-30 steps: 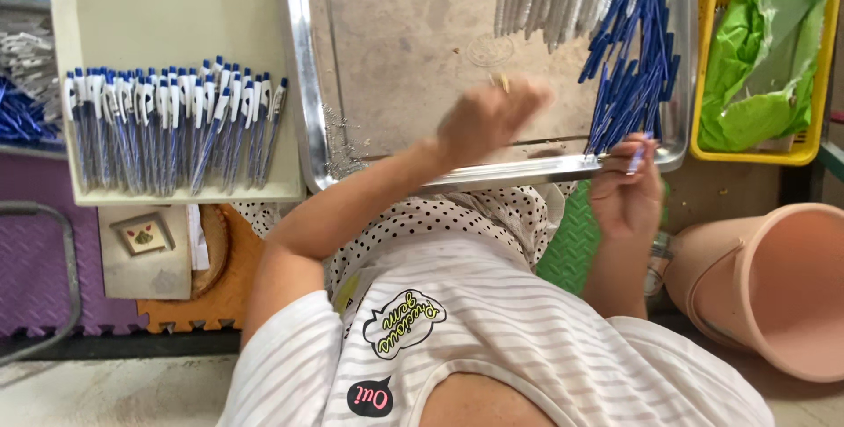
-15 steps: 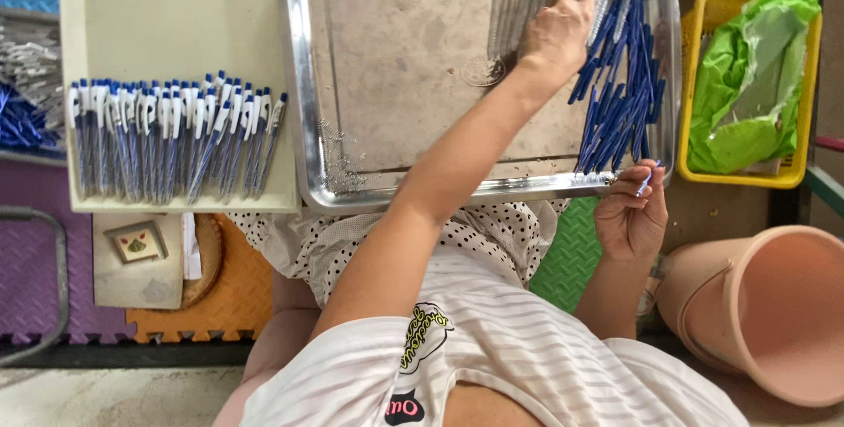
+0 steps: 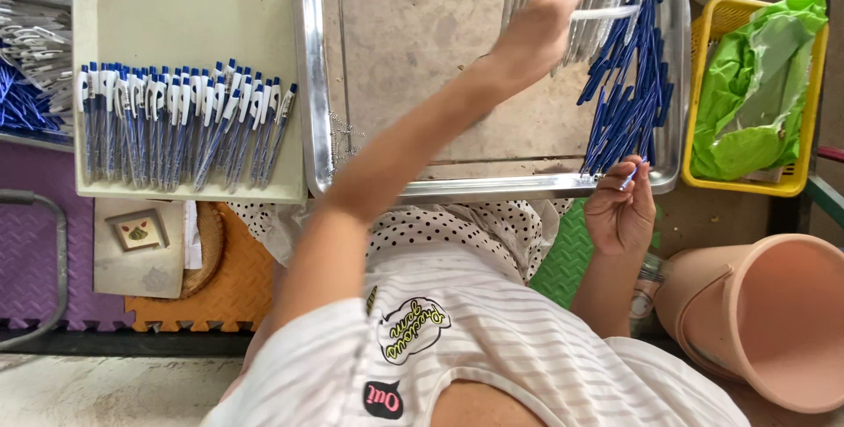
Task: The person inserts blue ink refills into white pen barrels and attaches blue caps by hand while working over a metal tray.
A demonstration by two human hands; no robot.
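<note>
On the steel tray (image 3: 404,189), my left hand (image 3: 536,27) pinches a white pen barrel (image 3: 607,14) well beyond my right hand (image 3: 620,211), which is clamped on a small blue piece (image 3: 628,179); I judge the next move calls for bringing them together.

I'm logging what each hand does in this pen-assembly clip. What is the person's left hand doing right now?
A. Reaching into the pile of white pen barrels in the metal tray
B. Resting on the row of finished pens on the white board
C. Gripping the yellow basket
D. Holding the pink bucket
A: the left hand is stretched across the metal tray and closed on a white pen barrel at the pile of barrels.
</note>
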